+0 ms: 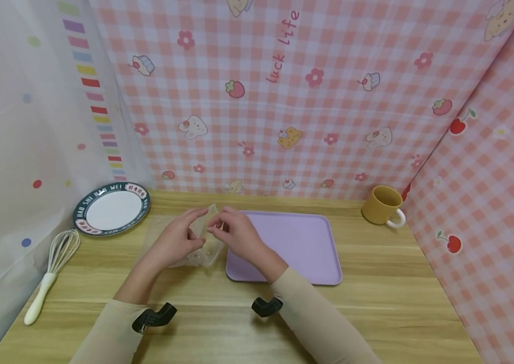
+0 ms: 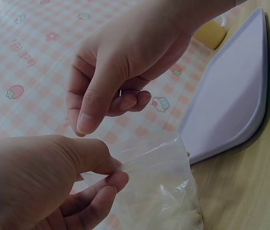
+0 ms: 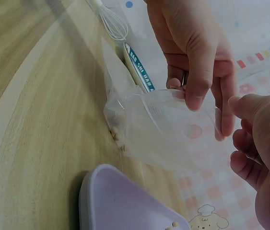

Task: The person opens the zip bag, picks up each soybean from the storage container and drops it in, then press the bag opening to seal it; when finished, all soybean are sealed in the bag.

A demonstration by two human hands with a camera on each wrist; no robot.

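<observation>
A clear plastic bag (image 3: 144, 129) stands partly raised left of the lilac tray (image 1: 297, 242), with some small beige pieces (image 3: 115, 136) low inside it. My left hand (image 1: 172, 240) pinches the bag's upper edge between thumb and fingers, plainest in the left wrist view. Close beside it, my right hand (image 1: 238, 232) hovers near the top of the bag. Its fingers (image 3: 242, 165) are loosely bent, and nothing shows held in them in either wrist view. A few beige bits (image 3: 174, 224) lie on the tray.
A dark-rimmed white plate (image 1: 113, 210) lies at the back left, with a white-handled whisk (image 1: 47, 283) in front of it. At the back right stands a yellow mug (image 1: 380, 205) with a white handle. Patterned cloth walls (image 1: 257, 116) border the wooden table (image 1: 220, 323).
</observation>
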